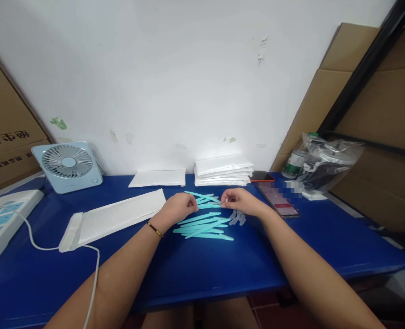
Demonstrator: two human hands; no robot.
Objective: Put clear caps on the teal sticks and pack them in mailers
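My left hand (pixel 183 205) pinches one end of a teal eyebrow razor (pixel 209 205). Its other end reaches my right hand (pixel 236 201), whose fingers are closed on a small clear cap (pixel 226 200) at the razor's tip. Whether the cap sits on the blade cannot be made out. Below both hands lies a loose pile of teal razors (pixel 202 227), mostly side by side. A few more razors (pixel 199 195) lie just behind my fingers. Several clear caps (pixel 237 217) rest on the blue table under my right hand.
A long white padded envelope (pixel 120 214) lies at the left. White envelopes are stacked (pixel 223 170) by the wall, with another (pixel 157 177) beside them. A fan (pixel 67 167), power strip (pixel 7 224), phone (pixel 278 201), bottle (pixel 294 164) and clear bag (pixel 326 169) stand around the blue table (pixel 216 274).
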